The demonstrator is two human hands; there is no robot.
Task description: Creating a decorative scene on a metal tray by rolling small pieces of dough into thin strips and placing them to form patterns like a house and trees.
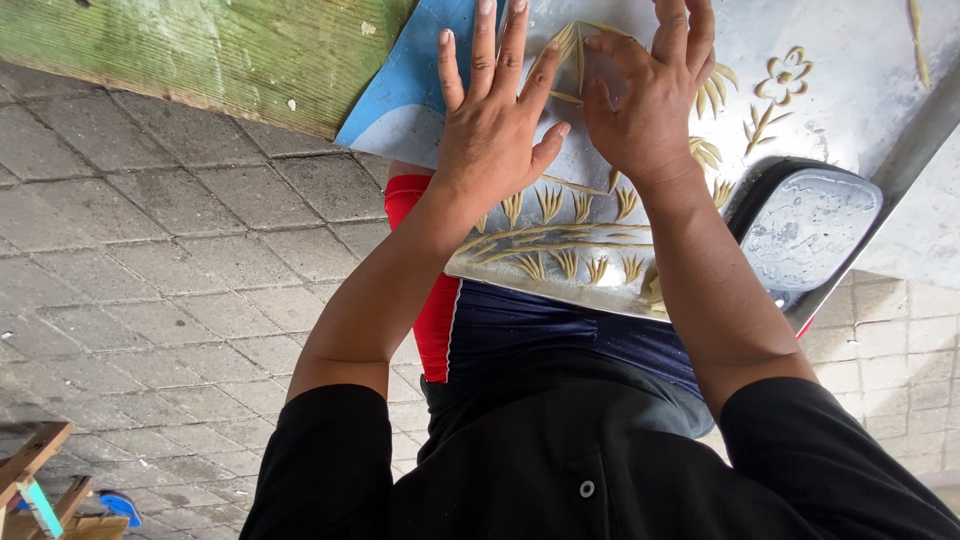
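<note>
Both hands flat on shiny sheet, mid-panel.

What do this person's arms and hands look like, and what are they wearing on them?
Both arms are bare from the hands up to above the elbows, where short black sleeves begin. The left hand and right hand wear no gloves; no rings, watch or bracelets are visible. The fingernails are short and unpainted. The black top carries a small round metal snap.
</note>
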